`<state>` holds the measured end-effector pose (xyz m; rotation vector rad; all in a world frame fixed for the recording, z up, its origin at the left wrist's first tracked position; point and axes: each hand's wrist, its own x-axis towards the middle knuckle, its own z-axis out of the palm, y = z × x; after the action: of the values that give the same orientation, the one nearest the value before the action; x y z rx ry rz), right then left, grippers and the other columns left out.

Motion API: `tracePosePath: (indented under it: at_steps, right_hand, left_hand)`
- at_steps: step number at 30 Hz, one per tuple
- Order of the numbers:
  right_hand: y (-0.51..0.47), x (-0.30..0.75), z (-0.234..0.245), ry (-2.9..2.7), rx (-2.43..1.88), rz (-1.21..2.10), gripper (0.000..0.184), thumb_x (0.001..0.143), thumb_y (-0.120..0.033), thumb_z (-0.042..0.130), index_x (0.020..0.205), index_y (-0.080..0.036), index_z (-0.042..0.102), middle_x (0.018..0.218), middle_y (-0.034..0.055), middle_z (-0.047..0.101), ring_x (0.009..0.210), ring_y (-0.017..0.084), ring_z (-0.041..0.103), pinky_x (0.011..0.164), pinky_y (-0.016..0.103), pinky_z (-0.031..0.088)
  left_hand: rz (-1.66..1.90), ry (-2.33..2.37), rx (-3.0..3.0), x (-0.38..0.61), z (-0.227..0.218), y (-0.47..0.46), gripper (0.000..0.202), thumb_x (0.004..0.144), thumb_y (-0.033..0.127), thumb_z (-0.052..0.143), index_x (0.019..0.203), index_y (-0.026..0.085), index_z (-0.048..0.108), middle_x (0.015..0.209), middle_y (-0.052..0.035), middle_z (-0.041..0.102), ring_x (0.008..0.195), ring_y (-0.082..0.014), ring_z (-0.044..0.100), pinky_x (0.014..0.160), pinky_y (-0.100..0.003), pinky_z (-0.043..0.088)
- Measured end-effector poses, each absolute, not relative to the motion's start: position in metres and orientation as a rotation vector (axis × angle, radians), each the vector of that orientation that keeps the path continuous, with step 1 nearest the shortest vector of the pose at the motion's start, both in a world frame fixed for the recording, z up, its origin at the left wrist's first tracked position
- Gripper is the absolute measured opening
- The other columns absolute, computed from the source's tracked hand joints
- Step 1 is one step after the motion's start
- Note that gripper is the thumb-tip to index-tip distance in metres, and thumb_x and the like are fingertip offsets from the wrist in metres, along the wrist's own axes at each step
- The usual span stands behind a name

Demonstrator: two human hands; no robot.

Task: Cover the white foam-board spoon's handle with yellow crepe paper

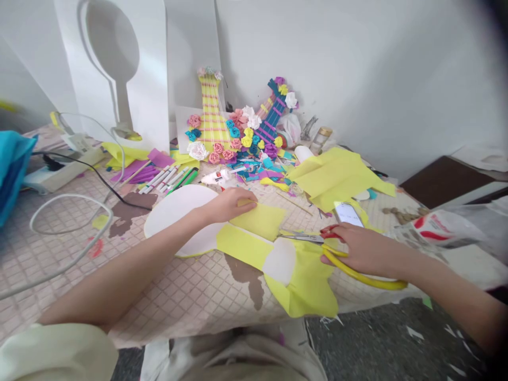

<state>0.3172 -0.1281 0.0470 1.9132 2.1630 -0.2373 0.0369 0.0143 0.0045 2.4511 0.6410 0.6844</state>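
Note:
My left hand (230, 204) pinches the edge of a yellow crepe paper piece (264, 219) with thumb and fingers. Under it lies a white guitar-shaped cutout (180, 211), its neck partly covered by a yellow strip (244, 246). In my right hand (363, 251) are scissors (304, 237) with red and yellow handles. Their blades point left, by the right edge of the yellow piece; whether they touch it I cannot tell. More yellow paper (305, 293) spreads beneath the cutout's narrow end and hangs toward the table's front edge.
Two decorated paper guitars (212, 119) lean at the back among colourful scraps. Markers (162, 179), a glue gun (216, 177), a phone (347, 214) and a large yellow sheet (337, 177) lie beyond my hands. Cables (71, 198) cross the left side; a plastic bag (440, 227) sits right.

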Motion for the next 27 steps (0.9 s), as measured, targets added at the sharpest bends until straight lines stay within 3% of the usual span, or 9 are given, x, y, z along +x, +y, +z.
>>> tracePosePath:
  at_steps: [10, 19, 27]
  right_hand:
    - [-0.131, 0.316, 0.020, 2.258, 1.954, -0.371, 0.061, 0.071, -0.057, 0.048, 0.110, -0.011, 0.055, 0.116, 0.0151, 0.056, 0.108, 0.030, 0.051, 0.092, 0.039, 0.040]
    - [-0.129, 0.300, 0.005, 2.319, 1.998, -0.378, 0.046, 0.073, -0.048, 0.051, 0.103, -0.014, 0.056, 0.109, 0.0156, 0.058, 0.104, 0.028, 0.052, 0.090, 0.040, 0.040]
    - [-0.129, 0.294, -0.002, 2.322, 2.026, -0.399, 0.049, 0.072, -0.051, 0.051, 0.103, -0.013, 0.057, 0.107, 0.0148, 0.058, 0.103, 0.027, 0.053, 0.090, 0.038, 0.040]
  left_hand:
    - [0.691, 0.652, 2.441, 0.036, 0.007, 0.013, 0.024, 0.082, 0.031, 0.046, 0.087, 0.015, 0.063, 0.088, -0.0051, 0.067, 0.081, -0.0157, 0.060, 0.074, -0.026, 0.044]
    - [0.687, 0.666, 2.430, 0.035, 0.007, 0.012, 0.024, 0.082, 0.032, 0.046, 0.086, 0.016, 0.063, 0.089, -0.0055, 0.067, 0.082, -0.0162, 0.060, 0.075, -0.027, 0.044]
    - [0.692, 0.656, 2.418, 0.035, 0.005, 0.014, 0.023, 0.082, 0.031, 0.046, 0.085, 0.016, 0.063, 0.089, -0.0053, 0.066, 0.082, -0.0156, 0.059, 0.075, -0.026, 0.044]
